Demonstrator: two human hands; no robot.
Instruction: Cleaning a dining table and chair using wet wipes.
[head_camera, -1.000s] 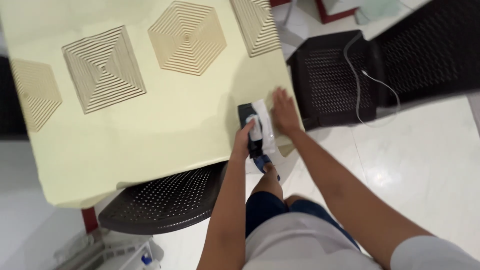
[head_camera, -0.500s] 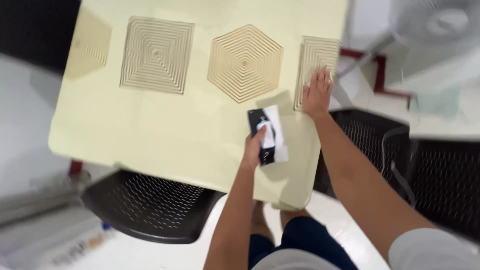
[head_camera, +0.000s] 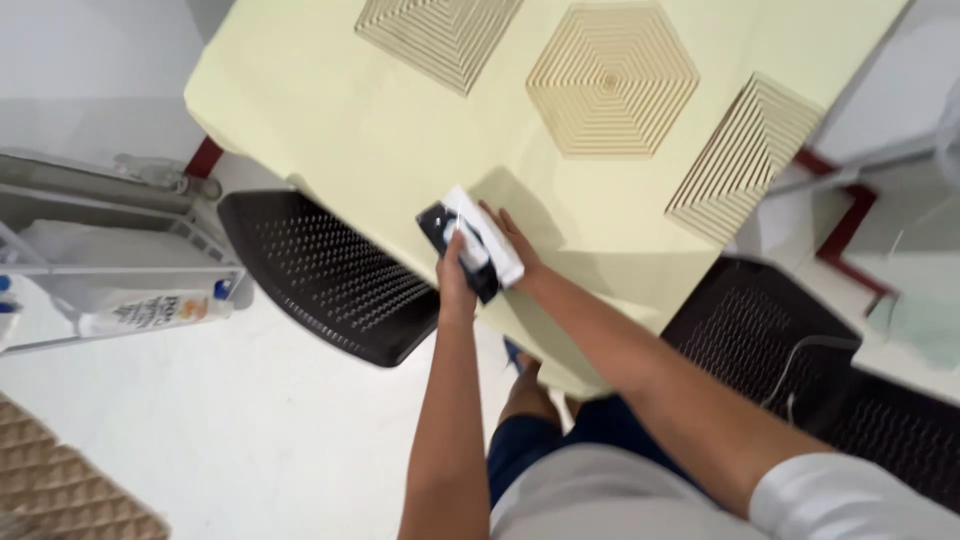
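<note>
My left hand (head_camera: 455, 272) grips a small black object wrapped in a white sheet (head_camera: 470, 243), held over the near edge of a pale yellow cloth (head_camera: 400, 120) that covers a table. My right hand (head_camera: 515, 245) reaches in from the right and touches the far side of the same black and white object, with its fingers partly hidden behind it. The cloth carries tan patterns: a hexagon (head_camera: 612, 80), a square (head_camera: 745, 155) and another square (head_camera: 440, 35) at the top edge.
A black perforated plastic chair (head_camera: 325, 275) stands under the table's left corner. Another black chair (head_camera: 800, 350) with a white cable lies at the right. A white rack with bottles (head_camera: 120, 270) sits on the white floor at left. My knees are below.
The view has swung right and tilted. My right hand left the square pattern on the cloth and came back to the black and white object, which my left hand still grips.
</note>
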